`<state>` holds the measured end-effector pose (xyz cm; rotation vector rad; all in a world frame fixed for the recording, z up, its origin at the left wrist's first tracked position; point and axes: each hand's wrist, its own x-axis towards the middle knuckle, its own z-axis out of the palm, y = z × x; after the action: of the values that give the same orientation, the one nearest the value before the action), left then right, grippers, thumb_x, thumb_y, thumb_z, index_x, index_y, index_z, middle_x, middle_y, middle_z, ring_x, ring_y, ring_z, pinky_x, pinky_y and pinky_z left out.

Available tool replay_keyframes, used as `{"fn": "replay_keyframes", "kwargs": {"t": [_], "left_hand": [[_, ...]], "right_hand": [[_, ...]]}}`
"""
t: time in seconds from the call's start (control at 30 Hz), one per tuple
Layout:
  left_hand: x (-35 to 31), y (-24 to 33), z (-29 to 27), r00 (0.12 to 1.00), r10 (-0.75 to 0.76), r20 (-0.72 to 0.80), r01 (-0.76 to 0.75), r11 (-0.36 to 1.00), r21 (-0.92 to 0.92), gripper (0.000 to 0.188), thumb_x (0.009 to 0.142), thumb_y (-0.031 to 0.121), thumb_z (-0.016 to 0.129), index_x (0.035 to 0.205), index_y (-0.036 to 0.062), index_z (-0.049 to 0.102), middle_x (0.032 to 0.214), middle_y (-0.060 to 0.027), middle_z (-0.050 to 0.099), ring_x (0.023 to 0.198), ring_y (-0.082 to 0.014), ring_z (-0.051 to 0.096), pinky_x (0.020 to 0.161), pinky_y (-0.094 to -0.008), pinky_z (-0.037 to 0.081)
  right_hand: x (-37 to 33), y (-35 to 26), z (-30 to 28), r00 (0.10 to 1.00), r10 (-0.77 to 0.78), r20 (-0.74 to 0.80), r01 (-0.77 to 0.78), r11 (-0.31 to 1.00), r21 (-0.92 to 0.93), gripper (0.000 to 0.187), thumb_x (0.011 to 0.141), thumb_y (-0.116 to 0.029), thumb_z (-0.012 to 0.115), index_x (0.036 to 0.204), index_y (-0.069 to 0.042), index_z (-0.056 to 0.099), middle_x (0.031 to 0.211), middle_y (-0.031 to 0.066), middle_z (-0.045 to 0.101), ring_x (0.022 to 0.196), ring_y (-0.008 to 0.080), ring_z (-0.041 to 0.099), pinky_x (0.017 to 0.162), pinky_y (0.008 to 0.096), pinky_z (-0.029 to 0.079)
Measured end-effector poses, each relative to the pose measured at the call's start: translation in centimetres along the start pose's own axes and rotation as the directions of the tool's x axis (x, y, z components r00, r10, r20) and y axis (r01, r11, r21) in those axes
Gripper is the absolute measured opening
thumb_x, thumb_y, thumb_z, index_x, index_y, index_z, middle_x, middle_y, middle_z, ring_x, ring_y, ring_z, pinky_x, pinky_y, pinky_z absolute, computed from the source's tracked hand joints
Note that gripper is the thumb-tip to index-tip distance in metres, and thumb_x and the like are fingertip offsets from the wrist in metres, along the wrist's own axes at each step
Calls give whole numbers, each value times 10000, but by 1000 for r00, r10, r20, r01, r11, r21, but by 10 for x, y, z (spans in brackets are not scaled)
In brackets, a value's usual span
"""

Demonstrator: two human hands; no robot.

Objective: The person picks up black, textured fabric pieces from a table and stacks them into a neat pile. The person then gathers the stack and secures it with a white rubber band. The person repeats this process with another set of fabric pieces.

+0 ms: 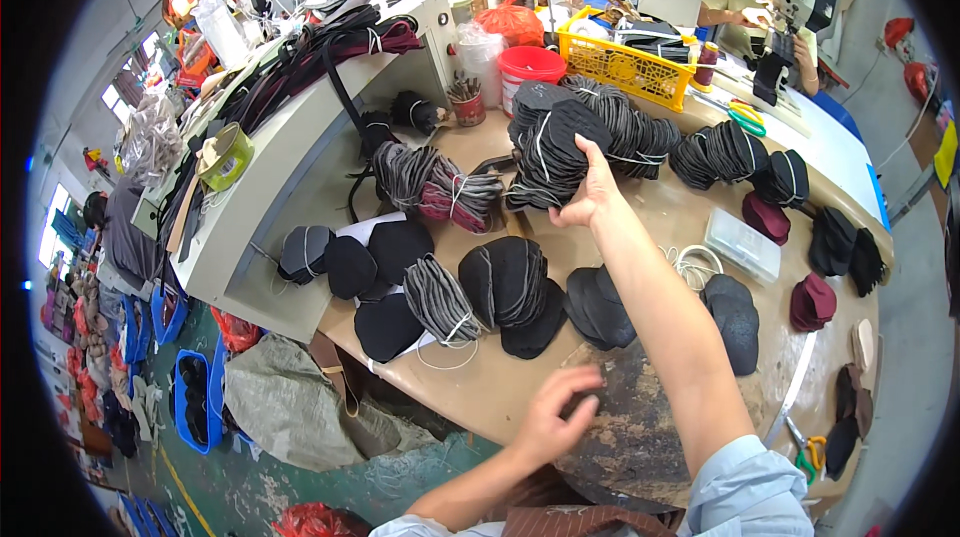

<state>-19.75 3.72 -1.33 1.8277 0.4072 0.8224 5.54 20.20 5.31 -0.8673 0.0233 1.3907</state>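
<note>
At the back middle of the table, my right hand point(590, 187) grips the right side of a tied bundle of black rounded pieces point(553, 149). The pieces are stacked in layers with a pale string round them. Lower down, my left hand point(558, 414) hovers over a dark worn board point(620, 427); its thumb and fingers are apart and it holds nothing. Between the hands lie black rounded pads point(600, 307) and a stack of black pieces point(503, 282). Left of these is a grey bundle tied with white string point(440, 299).
Grey and maroon bundles point(460, 197) lie left of the held one. Behind stand a red bucket point(530, 67) and a yellow basket point(630, 65). A clear plastic box point(742, 245) and green-and-orange scissors point(808, 452) lie to the right. Another person's hand point(757, 17) is at a sewing machine.
</note>
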Motion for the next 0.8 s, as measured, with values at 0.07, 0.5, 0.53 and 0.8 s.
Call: {"fn": "replay_keyframes", "kwargs": {"t": [0.07,0.5,0.53,0.8], "left_hand": [[32,0,-21,985,-59,-161,33,987,-159,358,855,62,628,1193,-7,532,1209,-132,566,1162,-231,527,1000,-326,400],[290,-82,-69,638,-714,289,701,382,-603,781,890,678,375,1351,52,448,1329,-181,519,1243,-337,480,992,-522,400],[288,-85,-67,649,-701,296,702,401,-589,764,904,664,354,1359,56,439,1340,-167,513,1211,-339,510,995,-521,401],[235,24,-6,891,-454,-20,425,848,-315,726,940,587,347,1438,62,284,1402,-196,362,1288,-320,376,1060,-436,323]], "right_hand": [[-6,-6,-6,1000,16,3,-16,1000,-10,705,628,-568,719,1211,-246,488,1245,21,531,1102,224,457,873,456,247],[-27,-6,-9,984,167,57,-139,932,-334,747,740,-607,560,1326,-145,511,1415,124,454,1286,326,403,1054,575,175],[-28,-5,-14,981,149,126,-100,938,-333,772,728,-607,581,1344,-152,484,1421,136,435,1291,348,382,1043,600,163],[-111,-37,-56,978,19,210,36,966,-257,752,724,-621,582,1329,-184,493,1366,103,457,1247,319,394,1013,615,210]]}}
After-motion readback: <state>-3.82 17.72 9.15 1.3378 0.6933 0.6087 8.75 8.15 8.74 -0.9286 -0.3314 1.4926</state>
